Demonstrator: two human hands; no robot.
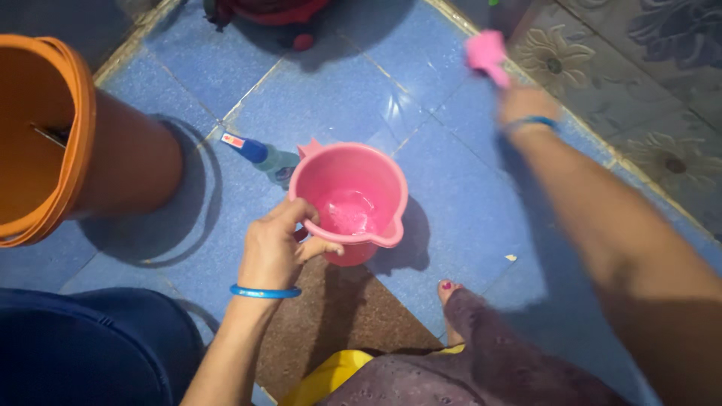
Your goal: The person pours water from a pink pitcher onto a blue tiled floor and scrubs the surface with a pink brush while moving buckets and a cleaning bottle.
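Both hands are busy in the head view. The left hand (274, 248) curls around the near side of a pink mug (350, 201), fingers over the rim and thumb against the handle, holding it just above the blue tiled floor (466, 218). A little liquid lies at the bottom of the mug; most of it is empty. The right hand (526, 101) reaches far to the right, closed around a pink brush (486, 54) that is blurred, so I cannot tell its exact shape; it is probably a scrubbing brush. It points at the far edge of the floor where the patterned wall tiles (639, 90) begin.

Behind the mug on the left lies a blue bottle (259, 156) on its side, touching or just beside the mug. An orange bucket (45, 143) stands at the far left. A brown mat (338, 323) lies near the person's foot (450, 289).

The floor looks wet and shiny in the middle; no foam shows anywhere, and the scrubbing seems barely begun.
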